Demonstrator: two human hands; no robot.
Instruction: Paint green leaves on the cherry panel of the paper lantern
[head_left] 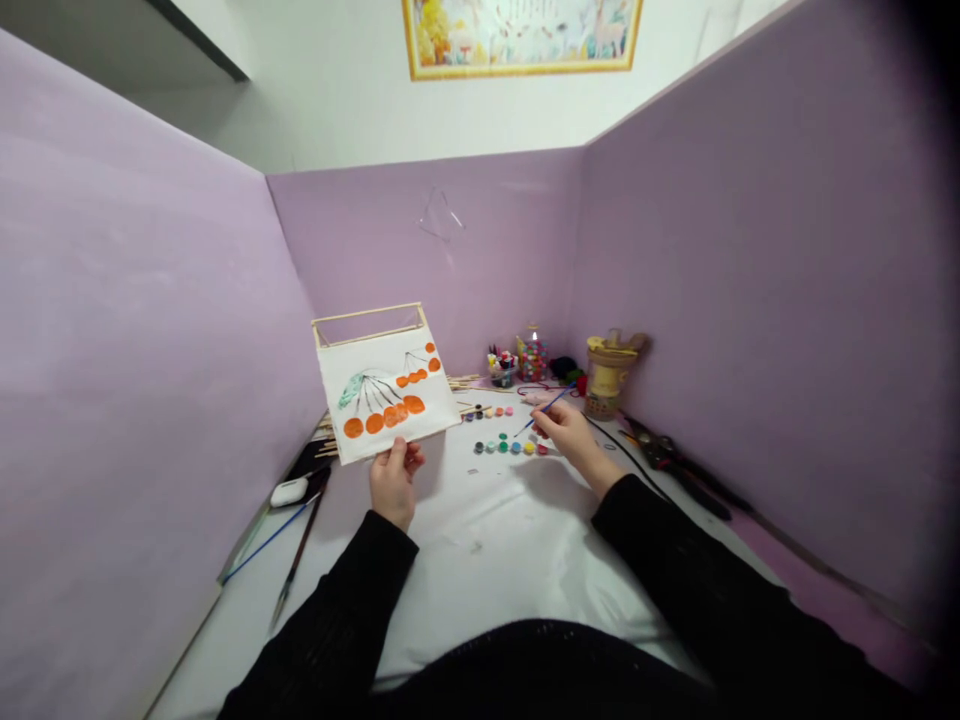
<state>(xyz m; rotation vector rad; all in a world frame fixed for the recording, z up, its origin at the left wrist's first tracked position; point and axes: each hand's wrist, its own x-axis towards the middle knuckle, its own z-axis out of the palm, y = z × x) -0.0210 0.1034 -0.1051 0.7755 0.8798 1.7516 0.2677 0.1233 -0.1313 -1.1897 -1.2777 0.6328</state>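
Note:
My left hand (395, 482) pinches the lower edge of a white painted panel (442, 405) and holds it up, tilted, above the table. Orange round shapes, thin dark lines and a green leaf are painted on it. Thin wooden sticks frame its top (367, 314). In my right hand (568, 437) is a thin blue paintbrush (553, 403), its tip pointing down and left over the small paint pots. A row of these paint pots (516, 448) stands just left of the right hand, with a second row (499, 412) behind it.
Left on the white table (480, 560) lie a white earbud case (289, 491), a blue brush (262, 547) and a dark-handled brush (300, 550). Pliers (675, 465) lie at right, near a yellow container (606, 375). A jar of colourful beads (533, 358) stands behind. Purple partitions (427, 260) surround the table.

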